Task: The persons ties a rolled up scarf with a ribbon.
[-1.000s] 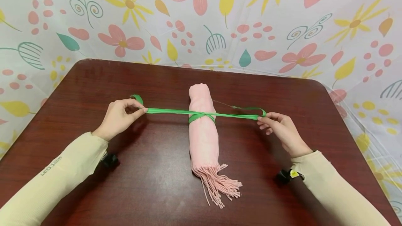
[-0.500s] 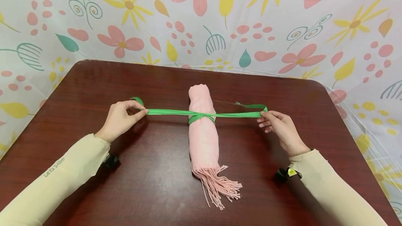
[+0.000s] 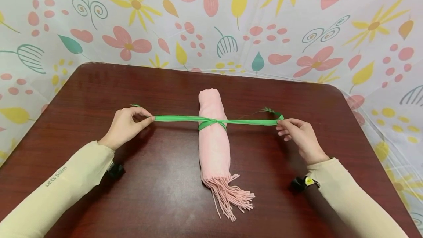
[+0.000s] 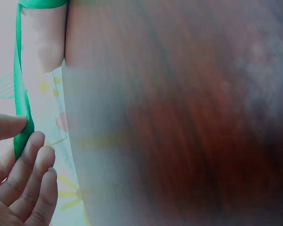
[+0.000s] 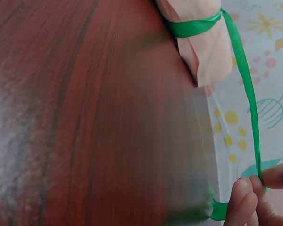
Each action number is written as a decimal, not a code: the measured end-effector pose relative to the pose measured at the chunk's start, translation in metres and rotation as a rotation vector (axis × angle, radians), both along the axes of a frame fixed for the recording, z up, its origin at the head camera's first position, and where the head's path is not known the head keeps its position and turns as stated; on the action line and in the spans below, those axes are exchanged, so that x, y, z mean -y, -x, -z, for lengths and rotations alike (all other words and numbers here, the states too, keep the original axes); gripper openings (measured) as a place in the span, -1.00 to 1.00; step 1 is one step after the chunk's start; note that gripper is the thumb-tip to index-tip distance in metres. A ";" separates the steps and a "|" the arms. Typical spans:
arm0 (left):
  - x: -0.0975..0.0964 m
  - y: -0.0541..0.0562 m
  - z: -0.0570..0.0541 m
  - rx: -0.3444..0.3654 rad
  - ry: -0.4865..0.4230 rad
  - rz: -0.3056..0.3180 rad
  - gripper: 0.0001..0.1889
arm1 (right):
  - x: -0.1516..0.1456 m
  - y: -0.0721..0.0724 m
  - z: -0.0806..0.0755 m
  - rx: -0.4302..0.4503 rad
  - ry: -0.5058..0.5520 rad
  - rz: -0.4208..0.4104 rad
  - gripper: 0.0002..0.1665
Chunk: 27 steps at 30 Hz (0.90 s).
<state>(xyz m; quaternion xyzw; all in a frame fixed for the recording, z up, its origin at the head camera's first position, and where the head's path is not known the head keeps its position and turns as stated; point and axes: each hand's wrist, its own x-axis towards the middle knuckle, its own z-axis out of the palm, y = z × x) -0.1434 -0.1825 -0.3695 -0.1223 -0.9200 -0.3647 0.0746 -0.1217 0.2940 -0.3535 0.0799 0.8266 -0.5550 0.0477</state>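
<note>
A pink fringed scarf (image 3: 214,153), rolled into a long bundle, lies on the table with its fringe (image 3: 232,195) toward me. A green ribbon (image 3: 178,118) wraps around its middle and crosses over itself on top. My left hand (image 3: 127,124) pinches one end between thumb and forefinger, out to the left. Opposite, my right hand (image 3: 300,139) pinches the other end, and its frayed tail (image 3: 269,109) curls behind the fingers. Both lengths stretch taut and nearly level above the table. The right wrist view shows the ribbon (image 5: 247,84) running straight from the crossing to the fingertips.
The dark reddish-brown table (image 3: 158,194) has rounded far corners. Behind it hangs a white cloth (image 3: 211,39) printed with flowers and leaves. A small black camera (image 3: 115,170) sits under the left wrist, another black camera (image 3: 299,184) under the right.
The right hand has shifted slightly right and away from the scarf. Less ribbon tail shows beyond each hand's fingers. The scarf has stayed in place.
</note>
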 end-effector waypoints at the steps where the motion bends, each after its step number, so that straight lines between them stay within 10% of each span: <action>1: 0.000 0.000 0.000 0.001 0.000 0.000 -0.93 | -0.001 0.000 0.000 0.008 -0.010 0.002 -0.79; 27: -0.001 0.001 -0.005 0.200 0.066 0.013 -0.88 | -0.008 -0.006 -0.002 0.261 -0.220 -0.175 -0.58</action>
